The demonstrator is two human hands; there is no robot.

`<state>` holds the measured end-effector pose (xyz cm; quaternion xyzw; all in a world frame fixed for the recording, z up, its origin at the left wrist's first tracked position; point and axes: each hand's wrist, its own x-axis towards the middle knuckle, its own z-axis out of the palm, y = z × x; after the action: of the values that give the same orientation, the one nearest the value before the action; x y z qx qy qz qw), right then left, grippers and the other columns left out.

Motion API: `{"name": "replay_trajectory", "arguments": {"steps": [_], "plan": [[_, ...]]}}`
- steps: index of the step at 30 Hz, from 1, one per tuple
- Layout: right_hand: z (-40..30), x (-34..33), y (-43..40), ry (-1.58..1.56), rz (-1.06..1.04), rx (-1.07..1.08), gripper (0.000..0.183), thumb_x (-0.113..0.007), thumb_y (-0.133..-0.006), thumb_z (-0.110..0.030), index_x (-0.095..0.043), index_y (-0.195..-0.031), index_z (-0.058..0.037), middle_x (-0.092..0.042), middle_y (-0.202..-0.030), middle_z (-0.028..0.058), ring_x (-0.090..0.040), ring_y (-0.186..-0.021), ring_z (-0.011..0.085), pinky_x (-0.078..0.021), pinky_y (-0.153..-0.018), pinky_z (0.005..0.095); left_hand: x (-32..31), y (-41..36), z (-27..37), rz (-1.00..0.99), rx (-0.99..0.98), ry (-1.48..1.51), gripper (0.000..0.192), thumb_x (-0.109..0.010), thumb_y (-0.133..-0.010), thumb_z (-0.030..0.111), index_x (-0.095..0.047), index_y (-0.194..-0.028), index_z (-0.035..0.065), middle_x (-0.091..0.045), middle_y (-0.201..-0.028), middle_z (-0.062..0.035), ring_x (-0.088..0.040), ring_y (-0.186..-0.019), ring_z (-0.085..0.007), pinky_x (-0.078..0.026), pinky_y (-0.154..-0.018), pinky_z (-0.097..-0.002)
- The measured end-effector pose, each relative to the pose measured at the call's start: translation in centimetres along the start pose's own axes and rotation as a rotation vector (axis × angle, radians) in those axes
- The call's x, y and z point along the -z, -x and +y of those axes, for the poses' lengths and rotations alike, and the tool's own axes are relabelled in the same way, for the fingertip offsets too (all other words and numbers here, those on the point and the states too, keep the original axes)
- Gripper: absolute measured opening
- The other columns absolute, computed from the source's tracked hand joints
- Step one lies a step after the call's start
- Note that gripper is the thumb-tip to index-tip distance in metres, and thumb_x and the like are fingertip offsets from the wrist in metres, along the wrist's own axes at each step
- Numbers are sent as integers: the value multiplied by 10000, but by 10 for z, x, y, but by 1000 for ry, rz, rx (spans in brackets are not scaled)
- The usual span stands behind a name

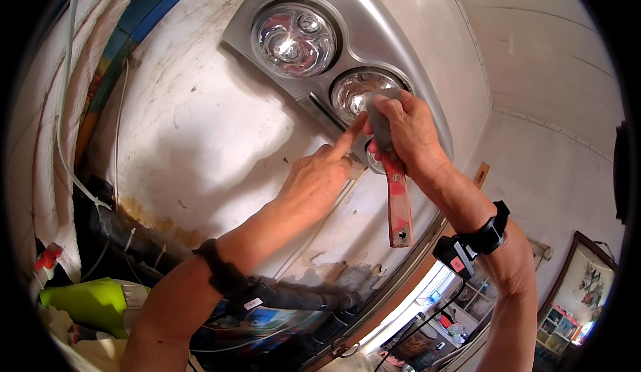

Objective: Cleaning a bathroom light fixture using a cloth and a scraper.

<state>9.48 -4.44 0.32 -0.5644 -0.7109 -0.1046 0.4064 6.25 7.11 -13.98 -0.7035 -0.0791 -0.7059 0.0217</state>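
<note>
My right hand [413, 129] grips a putty knife by its metal blade [383, 117], with the thumb flat on the steel. Its worn red wooden handle [399, 202] hangs below the fist. My left hand [320, 174] has its index finger stretched out towards the blade, the tip close to its edge; whether they touch I cannot tell. The other left fingers are curled and partly hidden, and no object shows in that hand. Behind both hands is a silver wall-mounted heat-lamp unit [368, 36] with round bulbs. The upper bulb [294, 40] is in full view; my right hand partly covers a lower bulb [350, 91].
The white wall [165, 117] is stained and peeling low down. Dark pipes [300, 299] run along its foot. Towels [50, 122] and a white cable [62, 137] hang at left, above a lime-green cloth-like item [87, 302]. A doorway with a wooden frame [373, 317] opens at lower right.
</note>
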Motion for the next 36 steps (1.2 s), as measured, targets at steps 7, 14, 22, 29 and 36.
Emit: {"name": "replay_trajectory", "arguments": {"steps": [7, 14, 22, 29, 36], "plan": [[-1, -4, 0, -63, 40, -5, 240, -488, -1048, -213, -544, -1088, 17, -649, -742, 96, -590, -474, 151, -472, -388, 266, 13, -4, 3, -3, 26, 1, 210, -523, -906, 7, -689, -926, -121, -194, -1683, -143, -648, -1058, -388, -526, -975, -528], [13, 13, -31, 374, 62, 241, 275, -487, -1043, -238, -545, -1079, 28, -659, -758, 103, -599, -489, 145, -438, -377, 261, 6, -4, -1, -49, 16, -42, 220, -510, -913, 5, -680, -916, -135, -181, -1687, -135, -651, -1049, -399, -535, -956, -532], [-4, 11, -2, 120, 36, 63, 278, -498, -1053, -241, -548, -1117, 24, -653, -749, 95, -602, -488, 141, -447, -380, 254, 1, -2, -1, 22, -21, -30, 225, -518, -916, 10, -682, -952, -138, -181, -1684, -145, -665, -1012, -381, -546, -926, -526], [5, 13, 1, 9, 17, -13, 255, -478, -1054, -229, -547, -1102, 12, -643, -732, 92, -582, -456, 157, -452, -385, 276, 18, -6, 13, -128, 115, 10, 189, -483, -878, -62, -667, -916, -80, -214, -1682, -142, -583, -1242, -443, -486, -1041, -481], [-3, 6, -2, 121, 53, 27, 286, -483, -1055, -255, -554, -1103, 18, -658, -732, 97, -576, -446, 140, -430, -372, 252, 3, -1, -2, 39, -20, -31, 202, -514, -900, 1, -684, -870, -104, -195, -1681, -154, -684, -961, -379, -554, -893, -531]]}}
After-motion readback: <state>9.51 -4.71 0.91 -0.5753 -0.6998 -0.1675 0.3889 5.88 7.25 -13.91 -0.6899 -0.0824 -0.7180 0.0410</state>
